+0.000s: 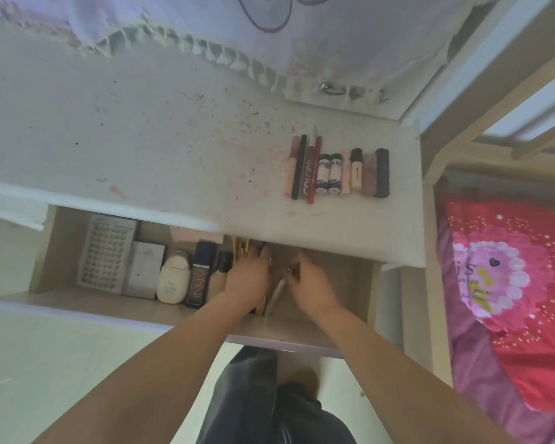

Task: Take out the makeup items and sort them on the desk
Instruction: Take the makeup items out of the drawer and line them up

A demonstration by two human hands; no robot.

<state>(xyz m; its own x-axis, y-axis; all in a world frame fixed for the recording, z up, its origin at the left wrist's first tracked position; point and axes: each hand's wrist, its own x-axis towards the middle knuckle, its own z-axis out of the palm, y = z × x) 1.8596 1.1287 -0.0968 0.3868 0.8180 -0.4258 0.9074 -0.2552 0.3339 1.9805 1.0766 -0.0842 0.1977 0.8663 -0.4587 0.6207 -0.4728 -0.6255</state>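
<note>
Makeup items still waiting in the open drawer [61, 251] lie mostly to the left of our hands: a clear ridged tray [104, 251] farthest out, then a white box [143, 270], a rounded white bottle [172, 278] and a dark tube [201, 277] just beside our left hand [249, 277]. That hand lies palm down, fingers curled loosely over a bundle of slim gold-handled sticks [241, 245]; we cannot tell whether it truly grips them. Between the hands lies a pale pencil-like stick [276, 294]. Our right hand [308, 283] has its fingers bent toward that stick, touching or nearly so; a firm hold does not show. These sticks look light, stiff and smooth, apt to roll, so we judge a pinch near the middle best. Beyond the right hand, up on the worktop [173, 139], the sorted row of tubes and pencils [337, 169] lies side by side, touching.
</note>
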